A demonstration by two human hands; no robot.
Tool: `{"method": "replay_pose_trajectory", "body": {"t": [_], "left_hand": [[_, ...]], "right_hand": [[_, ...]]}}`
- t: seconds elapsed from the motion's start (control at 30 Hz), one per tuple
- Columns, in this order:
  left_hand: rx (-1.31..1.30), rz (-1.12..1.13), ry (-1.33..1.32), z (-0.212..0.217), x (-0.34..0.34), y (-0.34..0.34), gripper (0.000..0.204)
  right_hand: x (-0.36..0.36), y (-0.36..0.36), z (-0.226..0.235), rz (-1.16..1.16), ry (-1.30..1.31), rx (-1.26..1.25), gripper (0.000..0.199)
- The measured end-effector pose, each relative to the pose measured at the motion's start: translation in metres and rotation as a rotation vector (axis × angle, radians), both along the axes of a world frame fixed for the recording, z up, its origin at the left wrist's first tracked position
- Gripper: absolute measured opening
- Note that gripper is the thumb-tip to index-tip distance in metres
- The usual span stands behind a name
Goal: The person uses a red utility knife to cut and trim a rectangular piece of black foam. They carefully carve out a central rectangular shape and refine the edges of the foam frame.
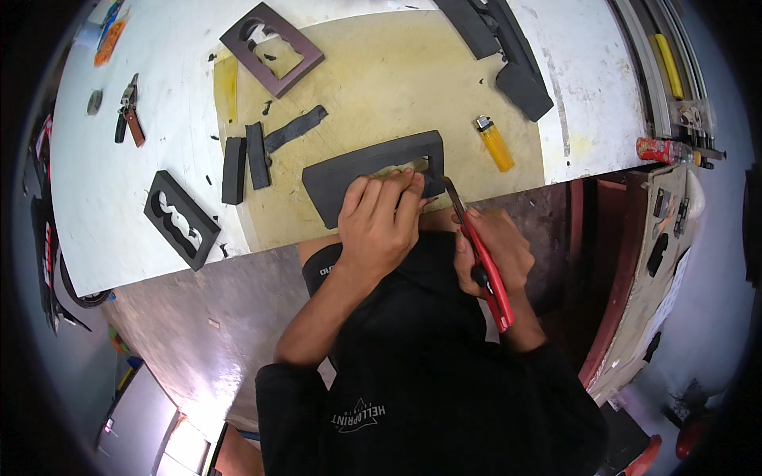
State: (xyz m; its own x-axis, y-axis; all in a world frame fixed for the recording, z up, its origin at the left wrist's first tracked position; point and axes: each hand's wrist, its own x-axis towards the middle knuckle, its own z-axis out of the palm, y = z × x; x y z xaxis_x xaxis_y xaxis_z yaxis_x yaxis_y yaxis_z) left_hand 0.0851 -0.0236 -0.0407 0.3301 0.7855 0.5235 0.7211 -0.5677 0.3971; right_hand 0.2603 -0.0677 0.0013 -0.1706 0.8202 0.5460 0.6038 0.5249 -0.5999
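The dark grey rectangular foam block (329, 178) lay aslant beneath the fingers of the person's left hand (381, 218), near the mat's front edge, its opening partly hidden under them. Those fingers were bent and bunched together on the foam; whether they pinched anything inside the opening could not be told. The right hand's fingers were wrapped around the slim red-bodied cutting knife (490, 278), whose dark blade reached forward beyond them to the block's right end; whether it touched could not be told. The step in hand looked like trimming the opening, and the next move seemed to call for a firm left hold, with fingertips clear of the blade, and a controlled stroke. Ahead of the right fingers lay a yellow plastic lighter (495, 144); left of the left fingers, a black foam frame with a scalloped cutout (202, 228).
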Motion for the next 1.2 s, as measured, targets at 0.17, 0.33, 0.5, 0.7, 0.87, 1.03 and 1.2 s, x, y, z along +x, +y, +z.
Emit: {"method": "replay_pose_trajectory", "body": {"t": [0.17,0.33,0.5,0.7,0.87,1.03,1.2], "left_hand": [[0.008,0.003,0.015,-0.006,-0.001,0.0,0.024],[0.06,0.019,0.0,-0.008,0.0,0.001,0.017],[0.057,0.006,-0.007,-0.003,0.0,0.005,0.009],[0.08,0.024,-0.023,-0.003,0.001,0.003,0.004],[0.088,0.025,-0.004,-0.002,0.001,0.005,0.004],[0.114,0.021,-0.023,-0.006,0.0,0.007,0.006],[0.105,0.009,-0.019,-0.006,-0.001,0.008,0.005]], "right_hand": [[-0.013,0.007,0.002,-0.006,-0.107,-0.037,0.045],[-0.017,0.012,0.008,-0.003,-0.193,-0.068,0.047],[-0.018,0.015,0.022,-0.02,-0.267,-0.142,0.046],[-0.013,0.023,0.033,0.012,-0.254,-0.312,0.052],[-0.012,0.026,0.032,0.009,-0.242,-0.339,0.056],[-0.013,0.028,0.033,0.027,-0.241,-0.32,0.054],[-0.013,0.03,0.037,0.024,-0.209,-0.368,0.052]]}}
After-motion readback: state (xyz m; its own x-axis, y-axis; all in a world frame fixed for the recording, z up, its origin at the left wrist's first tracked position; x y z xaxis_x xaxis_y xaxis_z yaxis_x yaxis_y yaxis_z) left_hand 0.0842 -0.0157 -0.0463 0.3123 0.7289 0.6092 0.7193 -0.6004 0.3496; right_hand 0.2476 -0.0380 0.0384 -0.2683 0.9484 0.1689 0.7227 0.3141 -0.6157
